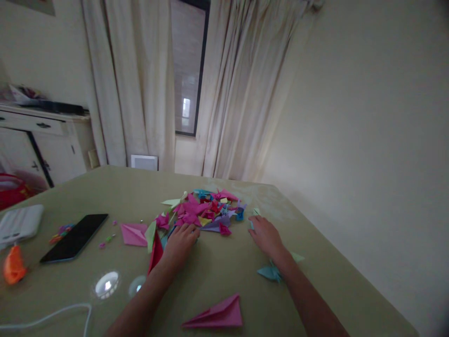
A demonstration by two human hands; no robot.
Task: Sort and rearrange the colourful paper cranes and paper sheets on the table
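Observation:
A heap of folded paper pieces (191, 209), mostly pink with some purple, blue, red and yellow, lies on the table. At its near edge my left hand (182, 241) rests palm down, fingers extended over the paper; what lies under them is partly hidden. Right of the heap, my right hand (265, 235) reaches forward with fingers stretched, touching a small pale green paper piece (257, 212) and a light blue bit mostly covered by the fingers. A teal paper crane (270, 273) sits beside my right wrist. A red folded paper (155, 252) lies against my left forearm.
A pink folded paper (219, 313) lies near the front, another pink piece (134, 234) left of the heap. Further left are a black phone (74, 238), a white device (21, 224), an orange object (14, 265), a clear round dish (107, 284) and a white cable (66, 309).

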